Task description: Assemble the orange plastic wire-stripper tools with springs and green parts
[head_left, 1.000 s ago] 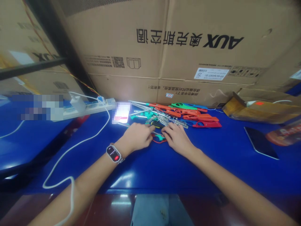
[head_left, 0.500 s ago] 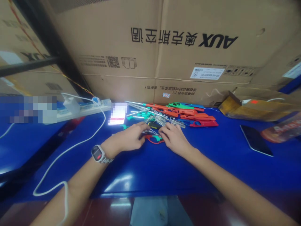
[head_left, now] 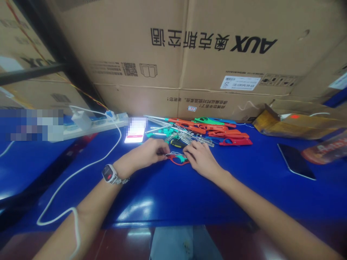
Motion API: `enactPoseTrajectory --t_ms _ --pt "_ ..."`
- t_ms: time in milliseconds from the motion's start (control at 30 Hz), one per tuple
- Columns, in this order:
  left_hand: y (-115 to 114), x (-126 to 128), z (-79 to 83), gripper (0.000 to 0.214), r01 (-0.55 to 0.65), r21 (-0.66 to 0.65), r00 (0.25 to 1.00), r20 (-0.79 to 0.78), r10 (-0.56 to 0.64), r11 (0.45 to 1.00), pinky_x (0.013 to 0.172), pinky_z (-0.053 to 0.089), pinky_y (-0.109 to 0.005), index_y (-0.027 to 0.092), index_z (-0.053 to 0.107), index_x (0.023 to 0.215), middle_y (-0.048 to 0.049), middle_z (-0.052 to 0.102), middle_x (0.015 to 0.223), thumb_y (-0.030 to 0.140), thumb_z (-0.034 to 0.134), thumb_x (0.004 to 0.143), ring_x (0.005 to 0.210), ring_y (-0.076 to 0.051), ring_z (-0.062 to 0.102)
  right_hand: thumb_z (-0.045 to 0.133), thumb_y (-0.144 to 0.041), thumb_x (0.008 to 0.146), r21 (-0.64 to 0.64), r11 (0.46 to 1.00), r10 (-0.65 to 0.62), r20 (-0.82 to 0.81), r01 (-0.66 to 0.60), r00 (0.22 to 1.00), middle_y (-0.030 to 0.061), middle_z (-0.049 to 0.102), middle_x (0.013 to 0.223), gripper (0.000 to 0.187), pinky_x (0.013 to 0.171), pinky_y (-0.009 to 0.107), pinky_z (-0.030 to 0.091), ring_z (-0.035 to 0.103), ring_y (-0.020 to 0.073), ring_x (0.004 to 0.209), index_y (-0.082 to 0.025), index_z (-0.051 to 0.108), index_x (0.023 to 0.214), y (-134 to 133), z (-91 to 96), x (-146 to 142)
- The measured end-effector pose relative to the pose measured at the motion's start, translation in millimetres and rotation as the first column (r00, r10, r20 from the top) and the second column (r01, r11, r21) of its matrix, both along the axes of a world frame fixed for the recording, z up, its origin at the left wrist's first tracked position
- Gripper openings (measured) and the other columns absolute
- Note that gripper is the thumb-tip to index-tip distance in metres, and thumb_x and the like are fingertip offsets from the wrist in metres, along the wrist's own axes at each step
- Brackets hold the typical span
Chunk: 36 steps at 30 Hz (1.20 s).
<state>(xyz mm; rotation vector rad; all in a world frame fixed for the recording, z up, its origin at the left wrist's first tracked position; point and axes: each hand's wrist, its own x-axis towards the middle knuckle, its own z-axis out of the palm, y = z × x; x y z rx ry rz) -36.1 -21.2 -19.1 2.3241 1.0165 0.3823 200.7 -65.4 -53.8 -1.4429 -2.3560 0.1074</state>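
Observation:
A heap of long lighters [head_left: 206, 130] with red, orange, green and teal handles and thin metal stems lies on the blue table [head_left: 173, 195], against a big cardboard box. My left hand [head_left: 151, 152], a smartwatch on its wrist, is curled at the heap's near edge with its fingertips pinched on a thin metal stem. My right hand [head_left: 201, 159] rests just right of it, fingers bent over the red and teal handle of a lighter [head_left: 177, 158] lying between both hands. What exactly each hand grips is partly hidden.
A lit phone [head_left: 135, 130] lies left of the heap, beside a white power strip [head_left: 92, 124] with a white cable [head_left: 81, 169] trailing toward me. A dark phone [head_left: 296, 161] and a brown packet [head_left: 298, 124] lie at right. Large cardboard boxes [head_left: 189, 54] wall off the back.
My left hand has drawn back a little and closed from a flat reach into a pinch. The right hand stays at the red and teal lighter. The view shifted slightly.

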Motion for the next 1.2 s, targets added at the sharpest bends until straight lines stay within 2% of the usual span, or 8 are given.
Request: enactPoseTrajectory --t_ms 233,467,700,900,1067,1200 --pt "4.0 -10.2 -2.2 0.031 -0.045 -0.027 0.997 -0.069 0.043 0.999 0.077 0.05 -0.03 0.015 0.069 0.101 -0.007 0.07 0.096 0.03 0.075 0.074 0.084 -0.019 0.063 0.046 -0.025 0.102 -0.003 1.0 -0.005 -0.004 0.005 1.0 0.0055 0.063 0.098 0.019 0.081 0.035 0.032 0.057 0.0211 0.096 -0.022 0.065 0.102 -0.6 0.4 -0.5" --pt "6.3 -18.1 0.9 0.024 -0.066 -0.149 0.991 -0.123 0.047 0.987 0.073 0.05 -0.029 0.014 0.07 0.098 -0.0077 0.072 0.093 0.028 0.066 0.079 0.081 -0.019 0.065 0.047 -0.025 0.102 0.005 1.0 0.006 -0.014 -0.006 1.0 0.0061 0.064 0.099 0.019 0.082 0.036 0.032 0.057 0.0222 0.098 -0.021 0.065 0.101 0.8 -1.4 1.3" --pt "7.1 -17.4 -3.3 0.025 -0.072 -0.164 0.991 -0.119 0.052 0.984 0.071 0.05 -0.029 0.015 0.07 0.1 -0.0071 0.072 0.092 0.026 0.066 0.078 0.08 -0.019 0.065 0.05 -0.025 0.101 0.026 1.0 0.007 -0.038 -0.006 0.999 0.0054 0.067 0.096 0.017 0.081 0.037 0.032 0.059 0.0223 0.095 -0.021 0.066 0.097 0.8 -2.8 2.7" --pt "3.2 -12.7 0.8 0.02 -0.054 -0.14 0.994 -0.102 0.039 0.989 0.066 0.049 -0.027 0.015 0.071 0.094 -0.0057 0.071 0.085 0.029 0.066 0.08 0.074 -0.017 0.064 0.055 -0.025 0.097 0.09 0.996 0.01 -0.107 -0.001 0.994 0.006 0.067 0.096 0.012 0.083 0.037 0.033 0.059 0.0229 0.094 -0.021 0.066 0.096 -2.3 1.1 3.2" --pt "3.6 -10.9 -2.1 0.016 -0.033 -0.098 0.996 -0.091 0.024 0.995 0.06 0.045 -0.025 0.015 0.072 0.09 -0.004 0.07 0.077 0.026 0.063 0.083 0.066 -0.015 0.062 0.057 -0.026 0.096 0.048 0.995 0.099 -0.191 -0.091 0.977 0.0043 0.064 0.093 0.011 0.082 0.036 0.035 0.058 0.0208 0.091 -0.021 0.066 0.094 -0.8 13.0 -5.5" --pt "8.6 -12.8 -10.7 0.013 -0.004 -0.081 0.997 -0.074 -0.002 0.997 0.061 0.046 -0.024 0.016 0.071 0.089 -0.0034 0.07 0.077 0.023 0.063 0.082 0.067 -0.015 0.062 0.062 -0.026 0.093 -0.051 0.982 0.175 -0.155 -0.185 0.972 0.0033 0.063 0.093 0.008 0.087 0.037 0.033 0.057 0.021 0.096 -0.021 0.068 0.091 8.5 24.0 -19.3"
